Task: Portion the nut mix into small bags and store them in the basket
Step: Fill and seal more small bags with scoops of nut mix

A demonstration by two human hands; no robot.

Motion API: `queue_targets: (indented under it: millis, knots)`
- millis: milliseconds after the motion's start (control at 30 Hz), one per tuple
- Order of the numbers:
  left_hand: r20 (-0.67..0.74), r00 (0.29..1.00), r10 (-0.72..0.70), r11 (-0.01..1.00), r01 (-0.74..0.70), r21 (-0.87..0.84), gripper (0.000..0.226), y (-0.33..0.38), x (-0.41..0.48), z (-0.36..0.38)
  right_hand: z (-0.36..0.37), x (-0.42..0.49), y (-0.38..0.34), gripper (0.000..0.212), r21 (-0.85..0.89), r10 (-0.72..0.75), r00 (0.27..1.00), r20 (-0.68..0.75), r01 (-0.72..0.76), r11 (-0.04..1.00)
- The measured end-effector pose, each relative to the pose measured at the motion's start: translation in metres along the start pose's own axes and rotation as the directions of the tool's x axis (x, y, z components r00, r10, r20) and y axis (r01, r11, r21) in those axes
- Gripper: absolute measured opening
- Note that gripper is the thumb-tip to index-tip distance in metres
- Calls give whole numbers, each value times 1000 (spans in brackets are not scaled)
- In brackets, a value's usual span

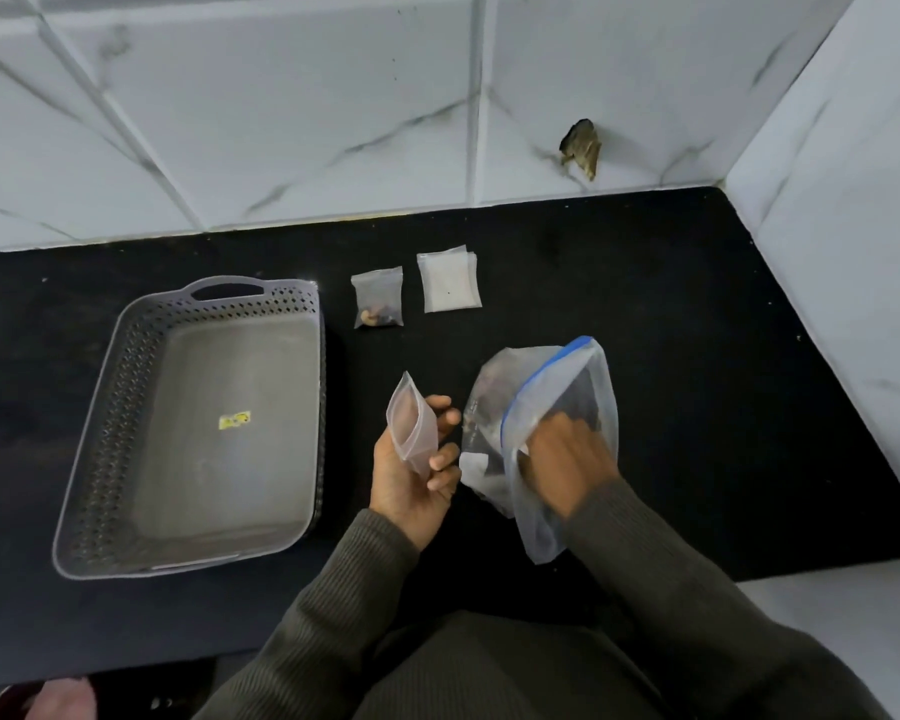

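Note:
My left hand holds a small clear bag upright with its mouth open, fingers curled round it. My right hand is reaching inside the large zip bag with the blue seal, which holds the nut mix; its fingertips are hidden and blurred by the plastic. A filled small bag with a few nuts lies on the black counter behind my hands. Next to it is a stack of empty small bags. The grey perforated basket stands to the left with nothing in it but a yellow sticker.
The black counter ends at a white marble-tiled wall behind and on the right. A hole in the tile shows on the back wall. The counter's front edge runs below the basket.

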State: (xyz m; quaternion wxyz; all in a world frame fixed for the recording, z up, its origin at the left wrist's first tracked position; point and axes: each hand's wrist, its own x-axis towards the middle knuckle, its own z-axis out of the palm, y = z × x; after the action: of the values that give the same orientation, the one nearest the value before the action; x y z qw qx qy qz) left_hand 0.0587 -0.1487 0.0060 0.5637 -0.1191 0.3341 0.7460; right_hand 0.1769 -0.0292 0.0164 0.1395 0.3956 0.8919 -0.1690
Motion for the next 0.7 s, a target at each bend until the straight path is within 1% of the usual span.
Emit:
queue_targets:
  millis: [33, 100, 167, 267, 400, 467, 567, 633, 700]
  knots:
    - [6, 1000, -11, 1000, 12, -22, 29, -2, -2, 1, 0, 2, 0, 16, 16, 38, 998, 49, -39, 999]
    - [26, 999, -22, 999, 23, -45, 29, -5, -6, 1, -3, 4, 1, 19, 53, 43, 995, 94, -49, 997]
    - [58, 998, -23, 999, 25, -34, 27, -7, -11, 2, -9, 9, 2, 18, 104, 5, 998, 68, -12, 994]
    - [102, 995, -20, 1000, 20, -6, 30, -11, -17, 4, -26, 15, -2, 18, 164, -111, 994, -9, 111, 980]
    - [144, 989, -18, 996, 31, -89, 27, -12, -22, 6, -58, 25, -19, 17, 266, -176, 979, -100, 197, 944]
    - [169, 986, -4, 990, 28, -136, 27, -10, -23, 4, -66, 32, -25, 19, 290, -199, 975, -99, 219, 931]
    - [187, 982, 23, 979, 16, -205, 36, -6, -27, -1, -70, 39, -29, 23, 339, -212, 973, -95, 232, 912]
    - [243, 970, 28, 968, 34, -249, 37, -5, -31, -2, -69, 42, -28, 23, 350, -216, 972, -94, 235, 907]
    - [291, 956, 28, 966, 48, -253, 36, -5, -36, 2, -67, 42, -28, 22, 343, -222, 970, -98, 243, 908]
